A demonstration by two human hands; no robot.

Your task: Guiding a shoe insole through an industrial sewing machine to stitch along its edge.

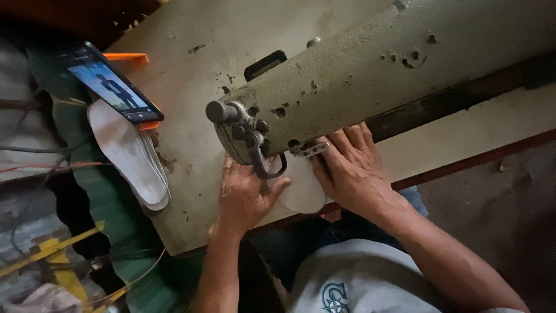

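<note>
A white shoe insole piece (302, 191) lies flat on the worn sewing table (191, 75), under the head (243, 136) of an old green sewing machine (382, 64). My left hand (243, 197) presses flat on the table at the insole's left edge, thumb touching it. On the insole's right side my right hand (350, 171) rests with fingers stretched toward the needle area. The needle itself is hidden by the machine head.
A stack of white insoles (130, 156) lies at the table's left edge. A phone (113, 84) with a lit screen rests over them on an orange holder (124, 57). Cables and yellow bars (52, 252) sit lower left, beside the table.
</note>
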